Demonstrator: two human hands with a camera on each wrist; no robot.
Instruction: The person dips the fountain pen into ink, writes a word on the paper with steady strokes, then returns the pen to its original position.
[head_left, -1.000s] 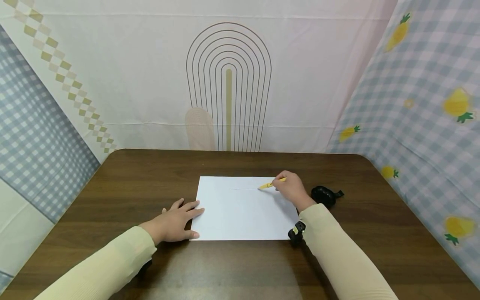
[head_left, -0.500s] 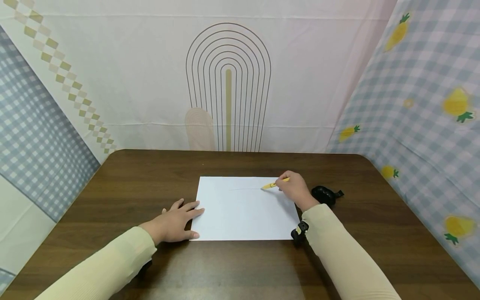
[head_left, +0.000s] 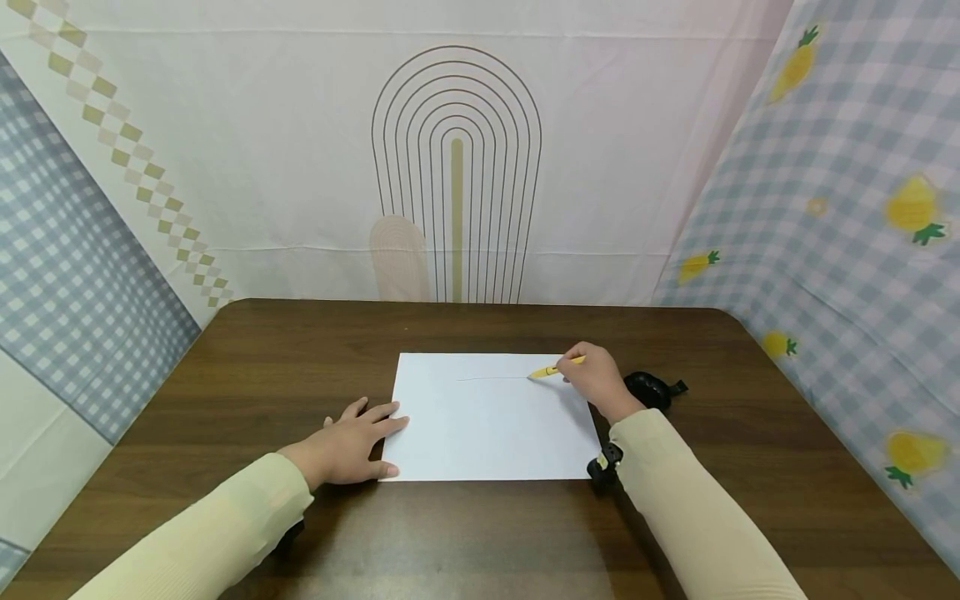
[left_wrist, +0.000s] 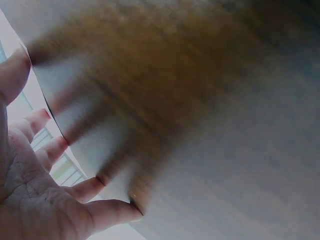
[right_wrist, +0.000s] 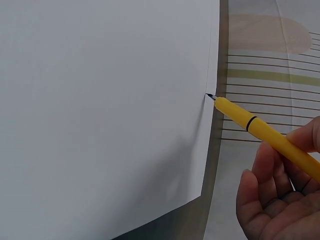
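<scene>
A white sheet of paper lies flat on the brown table, with a thin, nearly level line drawn near its far edge. My right hand pinches a yellow fountain pen, its tip at the right end of that line. The right wrist view shows the pen slanting out of the fingers, its dark nib meeting the paper. My left hand rests with spread fingers on the sheet's left edge. In the left wrist view, the left hand's fingertips press along the edge.
Just right of my right hand, a black object with a short tab sits on the table. A patterned white cloth hangs behind the table. Blue checked cloth hangs at the right side, and more at the left.
My right hand and the pen have slid slightly to the right, and the drawn line has grown longer in that direction. The left hand and the paper have stayed in place.
</scene>
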